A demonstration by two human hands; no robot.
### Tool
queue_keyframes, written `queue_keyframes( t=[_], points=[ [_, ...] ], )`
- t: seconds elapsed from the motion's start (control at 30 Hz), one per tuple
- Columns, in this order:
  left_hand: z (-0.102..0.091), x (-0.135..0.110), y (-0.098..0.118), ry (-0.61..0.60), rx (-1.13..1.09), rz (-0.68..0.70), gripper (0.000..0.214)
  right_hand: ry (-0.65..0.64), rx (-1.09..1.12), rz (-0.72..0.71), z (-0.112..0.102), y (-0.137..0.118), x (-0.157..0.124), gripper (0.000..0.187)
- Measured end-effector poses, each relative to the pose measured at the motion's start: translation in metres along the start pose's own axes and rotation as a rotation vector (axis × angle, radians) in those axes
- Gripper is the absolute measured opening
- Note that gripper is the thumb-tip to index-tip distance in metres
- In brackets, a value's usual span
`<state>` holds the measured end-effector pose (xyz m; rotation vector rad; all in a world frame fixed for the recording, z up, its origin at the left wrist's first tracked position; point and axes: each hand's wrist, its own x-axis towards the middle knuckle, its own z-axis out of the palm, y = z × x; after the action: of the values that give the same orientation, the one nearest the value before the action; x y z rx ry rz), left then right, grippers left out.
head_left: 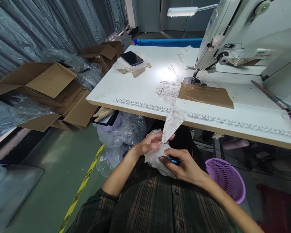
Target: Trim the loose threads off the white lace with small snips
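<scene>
Over my lap, my left hand (152, 143) has its fingers closed on a bunch of white lace fabric (157, 158). Close beside it, my right hand (180, 163) is wrapped round a small blue tool (174, 160) that looks like thread snips, mostly hidden by the fingers. That hand's fingertips also touch the lace. A chain of joined lace pieces (174, 121) runs from my hands up over the table edge towards the sewing machine (223, 38). The needle area (195, 79) stands beside this strip.
A brown cardboard piece (206, 95) lies on the white table (135, 87). A phone (132, 58) rests on fabric and card at the back left. Tweezers (269, 95) lie at right. Below are a purple basket (226, 178), plastic bags (126, 129) and open boxes (50, 84).
</scene>
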<state>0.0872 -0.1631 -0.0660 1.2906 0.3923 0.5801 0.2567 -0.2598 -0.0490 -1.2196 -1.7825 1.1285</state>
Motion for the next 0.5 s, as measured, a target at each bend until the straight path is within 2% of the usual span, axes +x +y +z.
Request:
queue_keyframes(
  t=[0.07,0.17,0.23,0.3,0.5],
  points=[
    [0.004,-0.002,-0.002,-0.020,-0.068,-0.082,0.045,-0.017,0.016,0.003,-0.001,0.002,-0.002,0.019],
    [0.008,-0.007,-0.003,0.128,-0.016,-0.150,0.030,0.020,0.031,0.081,-0.011,0.009,-0.003,0.027],
    [0.008,-0.011,-0.002,0.236,0.050,-0.194,0.029,0.034,0.022,0.155,-0.018,0.015,-0.002,0.035],
    [0.007,-0.014,-0.001,0.287,0.112,-0.220,0.031,0.033,-0.006,0.194,-0.021,0.020,0.002,0.042],
    [0.005,-0.018,0.000,0.327,0.166,-0.204,0.035,0.011,-0.107,0.121,-0.016,0.025,0.021,0.046]
  ],
)
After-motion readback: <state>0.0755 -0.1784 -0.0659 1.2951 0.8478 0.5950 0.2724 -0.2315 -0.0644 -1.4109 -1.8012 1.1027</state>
